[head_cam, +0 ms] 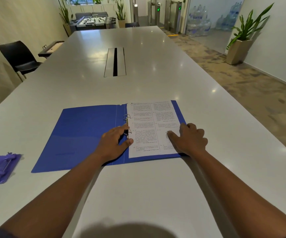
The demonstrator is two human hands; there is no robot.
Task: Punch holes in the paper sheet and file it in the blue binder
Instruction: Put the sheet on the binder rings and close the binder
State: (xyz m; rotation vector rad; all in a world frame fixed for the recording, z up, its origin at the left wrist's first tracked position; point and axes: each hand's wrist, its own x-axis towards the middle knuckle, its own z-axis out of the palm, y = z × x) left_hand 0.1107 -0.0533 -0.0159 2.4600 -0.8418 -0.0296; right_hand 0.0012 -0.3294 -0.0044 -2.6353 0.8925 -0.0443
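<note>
Long and pale grey, one counter carries one blue binder lying open, one printed paper sheet on its right half, threaded on two metal rings, and one purple hole punch well apart at the left. Left hand rests at the rings, fingers relaxed, grasping nothing; right hand presses flat on the sheet.
</note>
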